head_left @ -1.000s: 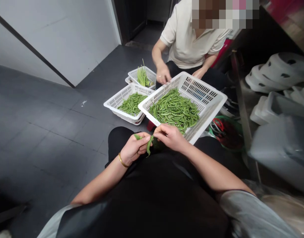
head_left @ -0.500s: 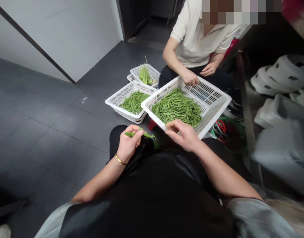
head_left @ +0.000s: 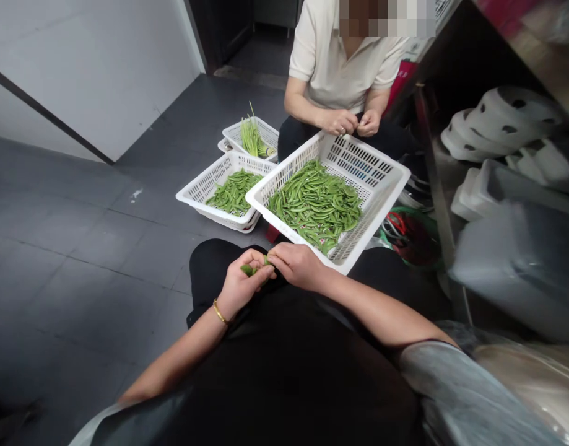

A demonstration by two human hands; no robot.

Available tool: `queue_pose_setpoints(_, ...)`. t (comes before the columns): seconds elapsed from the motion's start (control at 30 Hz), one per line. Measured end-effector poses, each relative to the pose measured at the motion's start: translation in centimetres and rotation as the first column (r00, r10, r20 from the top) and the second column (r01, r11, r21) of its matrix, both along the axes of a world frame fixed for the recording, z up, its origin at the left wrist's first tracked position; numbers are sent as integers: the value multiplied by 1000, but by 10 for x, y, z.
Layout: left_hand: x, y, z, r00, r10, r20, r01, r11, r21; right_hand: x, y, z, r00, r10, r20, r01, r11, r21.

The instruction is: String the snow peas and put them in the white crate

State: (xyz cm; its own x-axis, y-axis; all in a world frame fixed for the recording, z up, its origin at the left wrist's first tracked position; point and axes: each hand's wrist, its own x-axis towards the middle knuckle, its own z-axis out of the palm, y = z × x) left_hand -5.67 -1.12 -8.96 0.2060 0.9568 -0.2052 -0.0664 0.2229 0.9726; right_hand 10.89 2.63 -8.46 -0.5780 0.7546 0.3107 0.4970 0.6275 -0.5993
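Note:
My left hand point(head_left: 238, 282), with a gold bangle at the wrist, is closed around green snow pea pods point(head_left: 248, 270); how many is hidden by the fingers. Against it, my right hand point(head_left: 297, 265) pinches the end of a pod with thumb and forefinger. Both hands meet above my lap, just in front of the near edge of a large white slotted basket point(head_left: 284, 228). Inside that basket lies a wide heap of snow peas point(head_left: 314, 201), gathered toward its left side.
Left of the large basket stands a smaller white basket point(head_left: 191, 199) holding more pods. Behind it, another basket point(head_left: 228, 132) holds long green stalks point(head_left: 251, 137). A co-worker point(head_left: 340, 74) sits opposite, hands together over the far rim. Grey bins point(head_left: 511, 266) stand at the right.
My right hand has come left from the basket's near rim to meet my left hand at the pod. The co-worker's hands have drawn together above the far rim. The view has shifted slightly.

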Motion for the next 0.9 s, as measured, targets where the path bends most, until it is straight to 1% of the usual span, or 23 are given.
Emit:
queue_pose_setpoints(0.03,0,2,-1,1000,21,10,-21,1000,-13,2,0,-2,1000,-5,13,5,1000,-6)
queue_pose_setpoints(0.07,-2,5,-2,997,67,29,-67,998,-15,5,-1,-3,1000,-20,13,21,1000,-20)
queue_pose_setpoints(0.13,-10,14,-4,972,206,111,-207,978,-3,15,0,-3,998,-69,7,70,995,-70)
queue_pose_setpoints(0.17,-15,20,-5,945,279,170,-283,959,0,21,1,-2,996,-85,17,86,991,-103)
queue_pose_setpoints(0.2,-22,26,-7,912,338,232,-346,938,-4,27,3,0,997,-68,44,73,986,-147)
queue_pose_setpoints(0.23,-28,31,-8,882,373,289,-385,923,-18,34,7,1,996,-12,83,30,977,-210)
queue_pose_setpoints(0.27,-34,36,-10,861,381,337,-391,919,-41,41,14,2,991,61,122,-24,959,-282)
queue_pose_setpoints(0.3,-39,40,-11,851,366,376,-367,928,-72,48,23,2,980,119,157,-59,936,-346)
queue_pose_setpoints(0.33,-42,43,-13,848,335,411,-319,941,-109,54,36,1,971,132,199,-48,923,-381)
queue_pose_setpoints(0.37,-44,44,-15,847,295,442,-255,955,-148,59,51,-2,960,91,265,18,925,-381)
queue_pose_setpoints(0.4,-43,45,-16,845,255,470,-189,965,-183,63,67,-6,942,-10,336,128,934,-332)
queue_pose_setpoints(0.43,-40,45,-17,843,219,491,-130,969,-210,65,85,-12,892,-136,431,257,937,-238)
queue_pose_setpoints(0.47,-36,44,-18,843,191,503,-86,971,-225,66,102,-19,823,-213,526,343,926,-160)
queue_pose_setpoints(0.53,-28,41,-17,848,142,510,-28,974,-225,64,131,-35,758,-249,603,388,915,-111)
queue_pose_setpoints(0.6,-21,38,-15,853,88,514,28,976,-214,60,149,-49,737,-230,636,386,915,-115)
queue_pose_setpoints(0.67,-19,37,-13,853,48,519,82,971,-225,57,154,-56,721,-221,656,386,916,-115)
queue_pose_setpoints(0.7,-19,36,-12,858,39,512,97,967,-237,58,153,-57,715,-221,663,387,915,-112)
queue_pose_setpoints(0.73,-20,37,-12,872,37,488,98,964,-248,60,150,-55,710,-222,668,388,915,-108)
queue_pose_setpoints(0.8,-19,37,-13,919,41,393,70,962,-264,68,141,-49,702,-227,676,392,914,-101)
queue_pose_setpoints(0.9,-11,35,-15,965,27,262,47,962,-269,82,128,-39,678,-239,695,421,902,-100)
